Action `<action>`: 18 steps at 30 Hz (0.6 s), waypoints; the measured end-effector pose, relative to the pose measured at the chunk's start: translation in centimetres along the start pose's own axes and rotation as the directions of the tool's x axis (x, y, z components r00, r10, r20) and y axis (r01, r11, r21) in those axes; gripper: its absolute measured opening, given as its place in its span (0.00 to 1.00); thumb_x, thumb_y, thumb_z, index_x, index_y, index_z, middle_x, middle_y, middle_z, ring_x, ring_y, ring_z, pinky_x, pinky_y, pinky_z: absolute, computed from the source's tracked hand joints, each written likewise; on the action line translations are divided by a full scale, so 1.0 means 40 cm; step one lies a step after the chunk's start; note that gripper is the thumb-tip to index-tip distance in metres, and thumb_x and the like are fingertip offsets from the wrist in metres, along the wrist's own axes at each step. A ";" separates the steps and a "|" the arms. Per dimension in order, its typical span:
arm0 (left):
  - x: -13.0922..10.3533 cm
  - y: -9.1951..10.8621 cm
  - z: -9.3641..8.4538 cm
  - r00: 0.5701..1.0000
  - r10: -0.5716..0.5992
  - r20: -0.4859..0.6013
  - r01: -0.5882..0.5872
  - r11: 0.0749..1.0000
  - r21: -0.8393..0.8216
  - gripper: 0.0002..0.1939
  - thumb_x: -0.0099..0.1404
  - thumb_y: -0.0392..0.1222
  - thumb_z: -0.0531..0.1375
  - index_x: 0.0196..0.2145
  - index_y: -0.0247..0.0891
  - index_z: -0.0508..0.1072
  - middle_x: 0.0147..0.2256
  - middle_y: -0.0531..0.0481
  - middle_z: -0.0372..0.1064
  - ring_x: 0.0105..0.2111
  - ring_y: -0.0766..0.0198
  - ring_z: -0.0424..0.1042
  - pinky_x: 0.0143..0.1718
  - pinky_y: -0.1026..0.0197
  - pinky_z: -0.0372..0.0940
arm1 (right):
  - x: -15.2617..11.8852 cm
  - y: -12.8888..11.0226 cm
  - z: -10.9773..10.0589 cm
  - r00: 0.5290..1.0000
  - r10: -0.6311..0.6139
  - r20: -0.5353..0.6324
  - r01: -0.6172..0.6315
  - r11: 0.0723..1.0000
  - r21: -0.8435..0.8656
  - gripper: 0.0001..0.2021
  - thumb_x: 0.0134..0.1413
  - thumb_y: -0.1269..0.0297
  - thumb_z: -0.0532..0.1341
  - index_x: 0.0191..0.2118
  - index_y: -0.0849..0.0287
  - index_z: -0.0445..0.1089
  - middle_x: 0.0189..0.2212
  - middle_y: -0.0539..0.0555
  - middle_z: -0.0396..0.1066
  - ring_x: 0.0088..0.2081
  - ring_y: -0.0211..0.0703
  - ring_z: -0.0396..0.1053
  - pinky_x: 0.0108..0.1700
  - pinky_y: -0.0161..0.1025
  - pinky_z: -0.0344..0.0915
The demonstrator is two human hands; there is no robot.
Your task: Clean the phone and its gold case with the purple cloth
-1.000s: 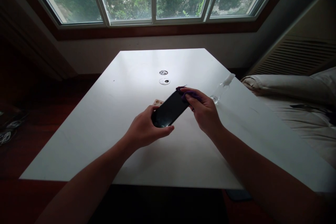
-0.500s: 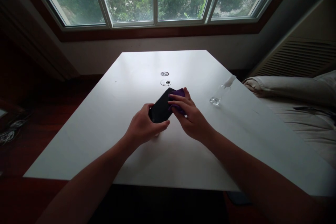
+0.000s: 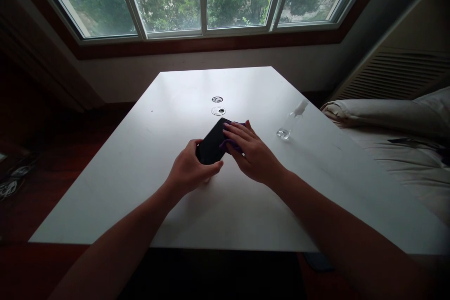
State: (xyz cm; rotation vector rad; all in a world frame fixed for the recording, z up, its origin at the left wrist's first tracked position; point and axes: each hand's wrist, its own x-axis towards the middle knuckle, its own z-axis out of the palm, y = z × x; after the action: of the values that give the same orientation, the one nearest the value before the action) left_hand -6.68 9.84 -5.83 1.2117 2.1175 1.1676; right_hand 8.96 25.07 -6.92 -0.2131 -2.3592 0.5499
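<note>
A dark smartphone (image 3: 211, 144) is tilted above the white table, its black face turned up. My left hand (image 3: 191, 164) grips it by the lower end, thumb along the near edge and fingers around the far side. My right hand (image 3: 253, 154) presses a purple cloth (image 3: 232, 145) against the phone's right side. Most of the cloth is hidden beneath the fingers, with folds showing at the fingertips. To the right, a clear spray bottle (image 3: 291, 122) with a whitish top stands on the table.
The white table (image 3: 123, 197) has two round inserts in its top, a far one (image 3: 217, 99) and a nearer one (image 3: 218, 111). Light bedding (image 3: 379, 112) lies beyond the right edge. A window (image 3: 204, 0) spans the back wall. Cables (image 3: 10, 185) lie on the floor at left.
My right hand has shifted slightly over the phone, with its fingers flatter and covering more of the purple cloth. My left hand keeps its grip. The whole view has moved a little.
</note>
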 end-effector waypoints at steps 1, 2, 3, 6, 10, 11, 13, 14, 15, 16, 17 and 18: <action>0.000 -0.001 0.000 1.000 0.009 -0.008 -0.009 1.000 -0.008 0.41 0.53 0.56 0.73 0.58 0.39 0.65 0.49 0.41 0.74 0.44 0.52 0.75 0.40 0.54 0.74 | -0.003 -0.009 0.004 1.000 -0.014 0.008 0.014 1.000 -0.002 0.23 0.69 0.63 0.57 0.67 0.52 0.64 0.67 0.56 0.62 0.71 0.55 0.55 0.73 0.67 0.45; 0.002 -0.002 0.000 1.000 0.019 -0.021 -0.020 1.000 -0.016 0.40 0.53 0.55 0.73 0.58 0.39 0.66 0.49 0.41 0.74 0.44 0.52 0.75 0.41 0.54 0.73 | -0.007 -0.020 0.010 0.999 -0.037 0.026 0.037 0.999 0.005 0.23 0.69 0.64 0.57 0.67 0.53 0.64 0.68 0.57 0.62 0.71 0.55 0.55 0.73 0.66 0.46; 0.003 -0.003 0.000 0.999 0.029 -0.034 -0.030 0.999 -0.023 0.39 0.53 0.53 0.73 0.58 0.38 0.66 0.48 0.41 0.74 0.44 0.52 0.75 0.42 0.54 0.73 | -0.011 -0.031 0.016 0.996 -0.068 0.054 0.067 0.997 0.025 0.23 0.69 0.64 0.56 0.67 0.54 0.63 0.67 0.57 0.62 0.71 0.55 0.55 0.73 0.66 0.47; 0.008 -0.005 0.000 0.997 0.048 -0.058 -0.051 0.998 -0.045 0.37 0.53 0.50 0.73 0.57 0.39 0.67 0.49 0.42 0.74 0.45 0.53 0.75 0.46 0.53 0.72 | -0.016 -0.049 0.026 0.979 -0.161 0.123 0.150 0.984 0.098 0.24 0.68 0.66 0.56 0.68 0.51 0.62 0.66 0.56 0.65 0.69 0.54 0.58 0.73 0.65 0.49; 0.008 -0.002 -0.001 0.997 0.023 -0.068 -0.029 0.995 -0.094 0.39 0.52 0.54 0.73 0.57 0.38 0.67 0.48 0.41 0.74 0.45 0.52 0.75 0.45 0.53 0.72 | -0.005 -0.013 0.010 0.989 -0.125 0.077 0.120 0.991 0.065 0.26 0.67 0.68 0.56 0.68 0.48 0.62 0.67 0.53 0.63 0.70 0.54 0.57 0.74 0.68 0.41; 0.007 0.000 -0.001 0.998 0.005 -0.059 -0.011 0.994 -0.106 0.40 0.52 0.55 0.74 0.57 0.38 0.66 0.48 0.41 0.74 0.45 0.52 0.76 0.44 0.53 0.73 | -0.002 0.002 0.003 0.995 -0.094 0.043 0.092 0.995 0.046 0.26 0.67 0.68 0.56 0.68 0.47 0.61 0.68 0.52 0.62 0.70 0.55 0.56 0.74 0.69 0.39; 0.006 0.001 -0.001 0.999 -0.027 -0.031 0.022 0.992 -0.128 0.41 0.51 0.57 0.74 0.57 0.38 0.66 0.48 0.40 0.74 0.44 0.52 0.76 0.42 0.53 0.73 | 0.004 0.026 -0.008 0.999 -0.051 -0.001 0.051 0.999 0.013 0.27 0.66 0.69 0.55 0.68 0.46 0.61 0.68 0.52 0.61 0.71 0.56 0.54 0.74 0.69 0.37; 0.005 0.002 -0.001 0.999 -0.037 -0.021 0.034 0.990 -0.139 0.42 0.51 0.57 0.74 0.57 0.38 0.66 0.48 0.40 0.74 0.44 0.51 0.76 0.42 0.53 0.73 | 0.004 0.033 -0.010 0.999 -0.043 -0.010 0.043 0.999 0.005 0.27 0.66 0.70 0.55 0.68 0.46 0.60 0.69 0.51 0.60 0.71 0.56 0.53 0.74 0.69 0.36; 0.005 0.002 -0.001 0.999 -0.044 -0.016 0.041 0.988 -0.150 0.42 0.50 0.57 0.74 0.58 0.38 0.66 0.48 0.39 0.74 0.44 0.51 0.76 0.43 0.53 0.73 | 0.004 0.037 -0.011 0.999 -0.041 -0.011 0.041 0.999 0.002 0.28 0.65 0.70 0.55 0.69 0.46 0.60 0.69 0.52 0.60 0.72 0.56 0.51 0.74 0.69 0.36; 0.006 0.002 -0.001 0.999 -0.049 -0.012 0.046 0.985 -0.163 0.42 0.51 0.57 0.74 0.58 0.38 0.66 0.48 0.39 0.74 0.45 0.51 0.76 0.44 0.53 0.73 | 0.003 0.036 -0.009 0.999 -0.043 -0.009 0.043 0.999 0.006 0.29 0.65 0.71 0.55 0.69 0.47 0.60 0.70 0.52 0.59 0.73 0.56 0.49 0.74 0.69 0.37; 0.006 0.002 -0.001 0.999 -0.053 -0.010 0.051 0.983 -0.178 0.42 0.51 0.57 0.74 0.58 0.37 0.66 0.49 0.39 0.74 0.45 0.51 0.76 0.44 0.52 0.74 | 0.001 0.032 -0.006 0.999 -0.047 -0.004 0.047 0.999 0.013 0.29 0.64 0.72 0.55 0.69 0.49 0.59 0.70 0.53 0.58 0.73 0.56 0.47 0.74 0.68 0.38; 0.007 0.002 -0.001 0.998 -0.059 -0.007 0.056 0.979 -0.195 0.42 0.51 0.57 0.74 0.58 0.37 0.66 0.49 0.39 0.74 0.46 0.51 0.76 0.45 0.52 0.74 | -0.002 0.024 -0.002 0.999 -0.051 0.004 0.051 0.998 0.022 0.29 0.64 0.72 0.55 0.69 0.50 0.59 0.70 0.54 0.57 0.74 0.56 0.46 0.74 0.68 0.39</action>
State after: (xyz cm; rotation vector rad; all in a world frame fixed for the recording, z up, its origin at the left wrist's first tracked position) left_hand -6.82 10.09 -5.73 1.0512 1.9800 1.3244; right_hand 9.07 25.91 -7.35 -0.1410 -2.3548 0.5522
